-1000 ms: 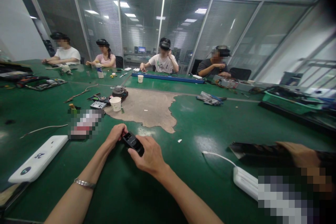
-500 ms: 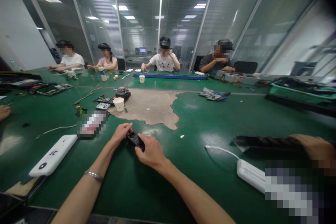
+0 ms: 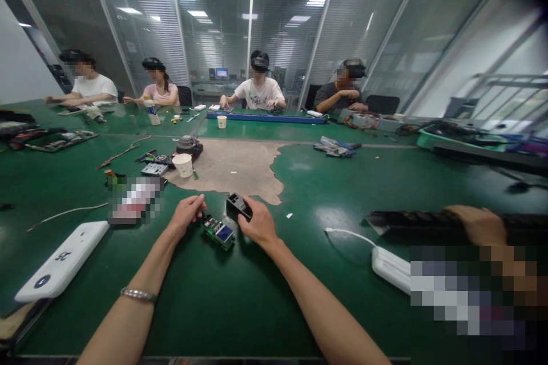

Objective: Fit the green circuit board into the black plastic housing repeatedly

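Note:
In my right hand (image 3: pixel 260 221) is a small black plastic casing (image 3: pixel 237 203) with cut-outs in its face, gripped at its near side. Just left of it, apart from the casing, is a green circuit board (image 3: pixel 219 232) with a small blue-dark screen. My left hand (image 3: pixel 188 214) is closed with thumb and fingers pinched together by the board's upper left end. What the pinch holds is hidden, and I cannot tell whether the board hangs from it or rests on the table.
A pixelated phone-like slab (image 3: pixel 137 199) and a white power bank (image 3: pixel 64 259) lie to the left. Beyond are a paper cup (image 3: pixel 183 165), disassembled parts and gloves (image 3: pixel 336 146). At right, a neighbour's hand (image 3: pixel 477 224) holds a long black strip near a white cabled device (image 3: pixel 391 268). Several people sit opposite.
The black casing has come apart from the circuit board, which is now exposed. My right hand has moved right with the casing. The whole view has shifted slightly.

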### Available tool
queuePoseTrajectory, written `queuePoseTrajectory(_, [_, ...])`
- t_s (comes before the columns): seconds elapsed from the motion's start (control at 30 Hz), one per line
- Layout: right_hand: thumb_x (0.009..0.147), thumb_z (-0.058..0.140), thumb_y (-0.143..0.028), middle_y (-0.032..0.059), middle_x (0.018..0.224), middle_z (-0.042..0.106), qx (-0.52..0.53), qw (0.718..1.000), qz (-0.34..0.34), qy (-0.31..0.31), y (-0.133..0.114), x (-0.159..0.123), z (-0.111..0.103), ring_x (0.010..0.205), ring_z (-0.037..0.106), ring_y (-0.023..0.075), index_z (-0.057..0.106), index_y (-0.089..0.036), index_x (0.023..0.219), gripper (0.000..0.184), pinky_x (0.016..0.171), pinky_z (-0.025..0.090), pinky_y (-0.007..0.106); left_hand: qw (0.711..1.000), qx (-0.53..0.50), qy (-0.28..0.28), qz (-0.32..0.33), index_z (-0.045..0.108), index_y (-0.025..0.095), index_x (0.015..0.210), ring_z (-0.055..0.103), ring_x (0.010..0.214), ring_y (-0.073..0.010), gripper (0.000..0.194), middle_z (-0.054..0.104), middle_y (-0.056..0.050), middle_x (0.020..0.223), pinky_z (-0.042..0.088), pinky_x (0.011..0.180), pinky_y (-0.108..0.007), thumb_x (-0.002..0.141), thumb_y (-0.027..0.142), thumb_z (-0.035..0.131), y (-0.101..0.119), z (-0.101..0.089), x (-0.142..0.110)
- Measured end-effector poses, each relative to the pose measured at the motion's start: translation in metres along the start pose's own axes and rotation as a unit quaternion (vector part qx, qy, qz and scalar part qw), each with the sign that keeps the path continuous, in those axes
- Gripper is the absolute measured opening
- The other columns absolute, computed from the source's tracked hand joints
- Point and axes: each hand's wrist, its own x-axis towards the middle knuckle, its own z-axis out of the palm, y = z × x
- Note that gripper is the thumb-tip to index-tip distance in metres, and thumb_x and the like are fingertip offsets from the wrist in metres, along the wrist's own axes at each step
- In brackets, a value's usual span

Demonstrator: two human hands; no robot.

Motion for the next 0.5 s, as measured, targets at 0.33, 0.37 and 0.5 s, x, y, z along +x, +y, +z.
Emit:
queuePoseTrajectory(0.33, [0.077,0.059,-0.027,0.0109,0.117,0.063,0.028,0.999,0.004,0.026,0.004,-0.003,0.008,0.107,0.057,0.0239,0.053,-0.015,0.129,0.054,0.098,0.043,0.038,1.0,-0.021,-0.007,-0.021,0.061,0.016,0.069,0.049,0.045,-0.0089,0.047,0.061,0.0,0.062,0.029,0.037,-0.018,0.075,0.062,0.055,-0.006,-0.002,0.009])
queuePoseTrajectory(0.37, [0.078,0.059,-0.028,0.0107,0.119,0.063,0.045,0.998,0.014,0.032,0.0,-0.002,0.006,0.108,0.058,0.0236,0.054,-0.015,0.129,0.053,0.099,0.043,0.038,0.999,-0.024,-0.006,-0.02,0.061,0.016,0.069,0.049,0.045,-0.0088,0.047,0.061,0.0,0.063,0.03,0.037,-0.018,0.075,0.062,0.056,-0.006,-0.002,0.009])
queuePoseTrajectory(0.5, [0.082,0.059,-0.032,0.008,0.121,0.063,0.118,0.993,0.015,0.028,-0.028,0.001,-0.004,0.109,0.06,0.0216,0.055,-0.019,0.127,0.047,0.097,0.046,0.037,1.0,-0.026,0.001,-0.014,0.061,0.016,0.069,0.049,0.045,-0.0091,0.047,0.062,-0.002,0.065,0.03,0.037,-0.018,0.075,0.062,0.056,-0.004,-0.002,0.008])
